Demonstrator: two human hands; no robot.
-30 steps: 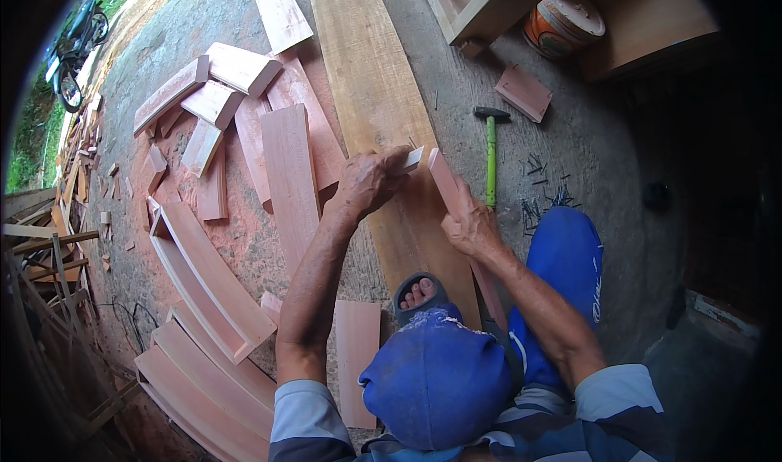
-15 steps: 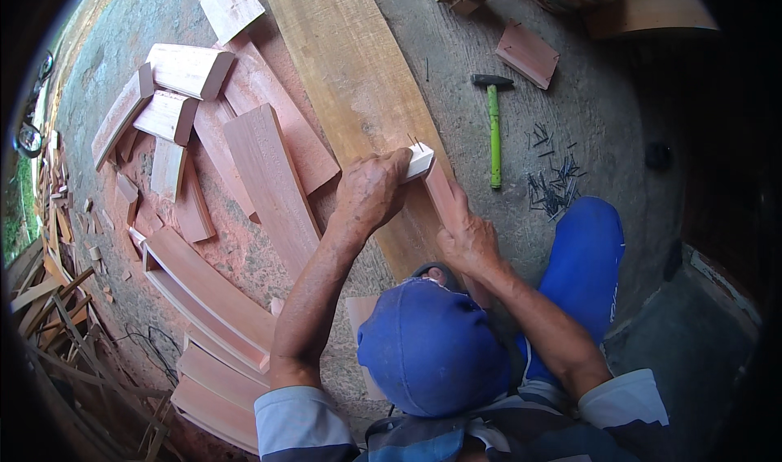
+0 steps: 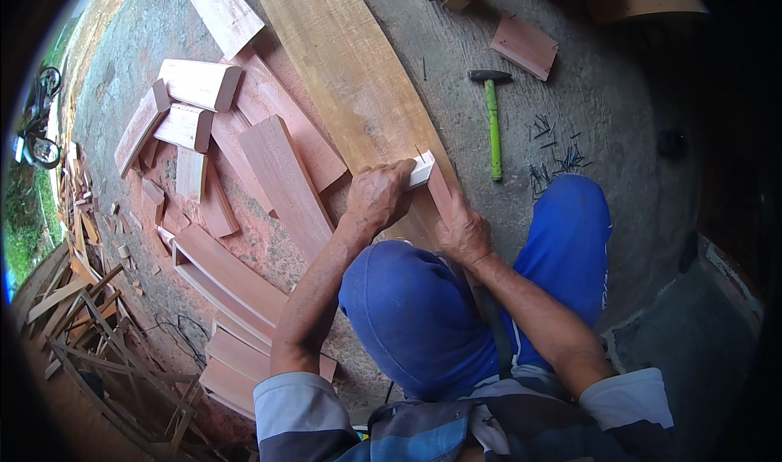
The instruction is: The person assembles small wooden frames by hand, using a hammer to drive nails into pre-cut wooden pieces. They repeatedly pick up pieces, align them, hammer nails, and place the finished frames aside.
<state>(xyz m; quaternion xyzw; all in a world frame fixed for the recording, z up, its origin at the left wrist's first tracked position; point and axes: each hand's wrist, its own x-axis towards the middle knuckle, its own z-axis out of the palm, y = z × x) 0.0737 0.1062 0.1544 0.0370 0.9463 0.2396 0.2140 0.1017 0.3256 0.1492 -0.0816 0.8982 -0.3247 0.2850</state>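
Since one second ago, the pale wooden block (image 3: 420, 172) and the reddish strip (image 3: 439, 193), which were slightly apart, have come together at their ends, above the long board (image 3: 358, 71). The left hand (image 3: 381, 195) is closed around the block. The right hand (image 3: 464, 232) is curled firmly on the strip. The green-handled hammer (image 3: 494, 128) lies to the right, near the scattered nails (image 3: 569, 160).
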